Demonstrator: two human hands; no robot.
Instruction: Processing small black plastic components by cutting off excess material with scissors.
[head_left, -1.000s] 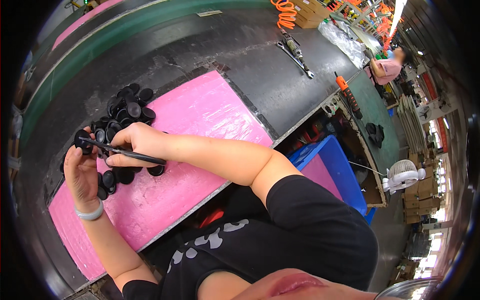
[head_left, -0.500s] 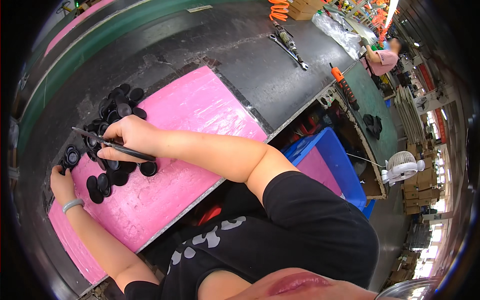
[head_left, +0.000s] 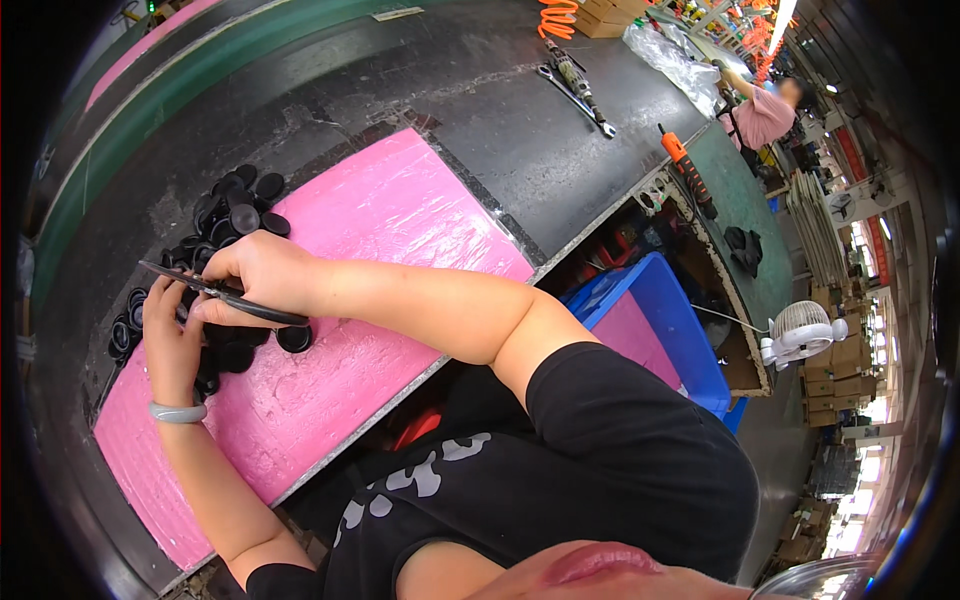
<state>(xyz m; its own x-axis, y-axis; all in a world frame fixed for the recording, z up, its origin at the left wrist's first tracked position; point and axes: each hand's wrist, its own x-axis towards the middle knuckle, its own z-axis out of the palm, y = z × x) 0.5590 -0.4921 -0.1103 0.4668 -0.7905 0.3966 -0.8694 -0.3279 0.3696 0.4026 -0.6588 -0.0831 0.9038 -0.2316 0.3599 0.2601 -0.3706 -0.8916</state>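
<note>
My right hand [head_left: 265, 278] is closed round a pair of scissors [head_left: 262, 308] with black handles, its blades pointing left over a heap of black round caps [head_left: 241, 218]. Close against the scissors, my left hand [head_left: 172, 345] has its fingers curled at the edge of the heap. Whatever lies between those left fingers is hidden by the hand and the dark caps. Several more caps [head_left: 125, 333] lie just left of it. Under both hands spreads a pink sheet [head_left: 400, 215], with one loose cap [head_left: 294, 338] below my right wrist.
On the dark worktop [head_left: 480, 95] lie a wrench [head_left: 578, 100] and an air tool [head_left: 573, 73]. An orange-handled tool [head_left: 688, 172] rests on the green surface to the right. Below the edge stands a blue bin [head_left: 690, 340], with a white fan [head_left: 800, 335] beyond. Another person [head_left: 765, 115] stands far right.
My left hand has moved right and up from the caps at the far left to beside the scissors. My right hand with the scissors has barely moved.
</note>
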